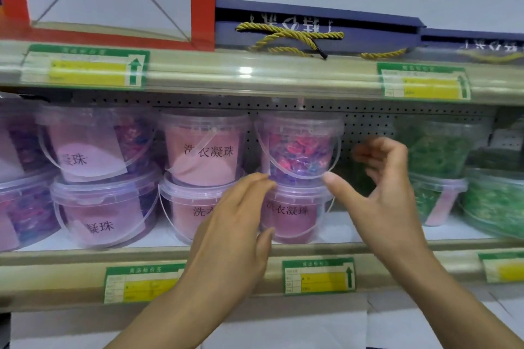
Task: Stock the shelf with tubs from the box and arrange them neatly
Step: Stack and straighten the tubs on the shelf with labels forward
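Shelf [312, 249], middle tier: clear lidded tubs stacked two high. Pink-labelled tubs [204, 147] to the left, green-filled tubs [436, 147] to the right, both groups cut off at the frame edges. Top tub [297, 147] of the centre stack shows loose coloured contents, its label turned away. Left hand [235, 215], fingers straight, covers part of the lower tubs. Right hand [382, 187], spread open and motion-blurred, holds nothing, thumb near the top tub's base. Price tags [319, 276] unreadable.
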`<state>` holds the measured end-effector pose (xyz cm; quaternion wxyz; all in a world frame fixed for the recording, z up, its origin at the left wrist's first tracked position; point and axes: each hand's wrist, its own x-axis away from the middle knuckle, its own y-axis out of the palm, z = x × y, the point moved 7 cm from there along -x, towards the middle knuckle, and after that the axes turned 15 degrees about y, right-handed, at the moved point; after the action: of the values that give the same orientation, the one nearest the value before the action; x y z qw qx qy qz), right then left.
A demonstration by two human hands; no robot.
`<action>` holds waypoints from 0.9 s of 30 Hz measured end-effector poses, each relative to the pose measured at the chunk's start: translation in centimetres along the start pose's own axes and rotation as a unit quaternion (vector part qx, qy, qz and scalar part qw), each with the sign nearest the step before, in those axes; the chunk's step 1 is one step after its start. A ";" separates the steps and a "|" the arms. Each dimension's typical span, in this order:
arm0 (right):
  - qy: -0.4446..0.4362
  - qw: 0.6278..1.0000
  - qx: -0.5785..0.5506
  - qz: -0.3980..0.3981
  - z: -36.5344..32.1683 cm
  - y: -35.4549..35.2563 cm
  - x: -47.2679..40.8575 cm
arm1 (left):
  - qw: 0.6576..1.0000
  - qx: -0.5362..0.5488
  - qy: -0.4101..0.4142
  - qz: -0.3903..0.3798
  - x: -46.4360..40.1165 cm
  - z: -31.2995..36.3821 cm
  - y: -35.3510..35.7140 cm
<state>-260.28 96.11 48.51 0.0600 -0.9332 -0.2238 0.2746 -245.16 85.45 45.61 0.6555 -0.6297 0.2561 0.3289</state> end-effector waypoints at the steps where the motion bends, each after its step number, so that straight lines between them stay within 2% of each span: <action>1: 0.048 0.998 -0.015 -0.024 0.2 0.2 -0.9 | 1.000 0.004 -0.001 -0.001 -0.1 0.1 -0.1; 3: 0.098 0.993 -0.017 -0.068 -0.1 1.3 -2.2 | 1.000 0.006 -0.002 -0.004 -0.4 0.2 -0.3; 4: 0.095 0.992 -0.011 -0.079 -0.6 2.0 -2.5 | 1.000 0.008 -0.004 -0.007 -0.5 0.2 -0.4; 8: 0.072 0.995 -0.016 -0.066 -1.9 4.2 -3.2 | 1.000 0.013 -0.010 -0.015 -0.7 0.3 -0.8; 11: 0.094 0.992 -0.052 -0.071 -1.4 4.1 -3.8 | 1.000 0.012 -0.003 -0.021 -0.9 0.5 -1.1; 15: 0.119 0.954 -0.204 -0.185 0.7 4.1 -4.7 | 0.999 0.010 -0.009 -0.031 -0.9 0.6 -1.1; 19: 0.131 0.921 -0.249 -0.268 1.6 3.8 -5.2 | 0.999 0.017 -0.022 -0.021 -1.0 0.9 -1.4; 21: 0.108 0.931 -0.232 -0.258 1.8 3.2 -5.0 | 0.999 0.025 -0.035 0.006 -1.2 1.0 -2.0; 24: 0.074 0.969 -0.134 -0.196 1.1 2.9 -3.7 | 0.994 0.073 -0.069 0.047 -2.0 0.9 -2.5; 27: 0.075 0.989 -0.029 -0.124 0.3 3.1 -3.4 | 0.986 0.123 -0.100 0.042 -3.3 1.1 -1.6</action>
<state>-261.75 91.85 49.19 0.0829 -0.9176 -0.3404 0.1876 -246.20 86.19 49.16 0.7363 -0.4966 0.2537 0.3833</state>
